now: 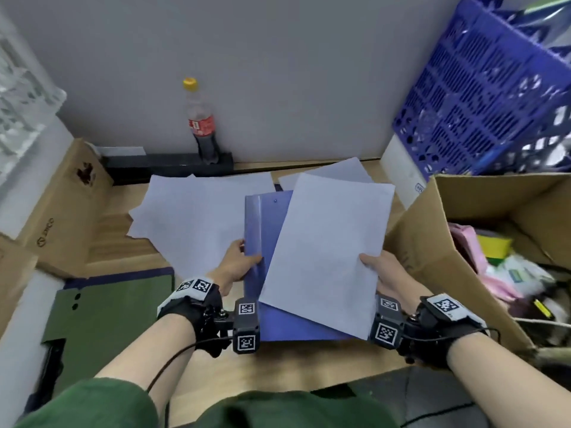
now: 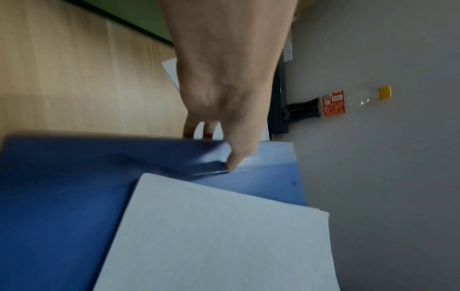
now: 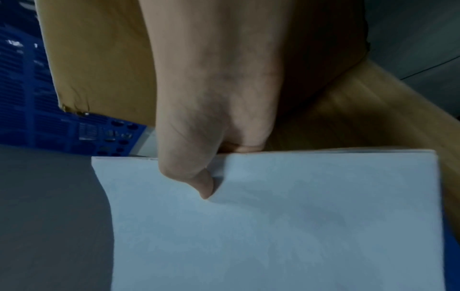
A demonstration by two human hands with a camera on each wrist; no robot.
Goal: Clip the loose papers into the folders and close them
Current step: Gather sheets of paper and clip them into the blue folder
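Green folder [image 1: 111, 307] lies shut at far L of tabletop [image 1: 123, 257], w/ loose papers [image 1: 197, 211] spread behind it. Left hand [image 1: 236, 262] pinches L edge of blue folder [image 1: 262, 223], thumb on top, at centre. Right hand [image 1: 386, 273] pinches a paper stack [image 1: 330, 248], tilted over the blue folder. Cardboard box [image 1: 463, 230] at R.
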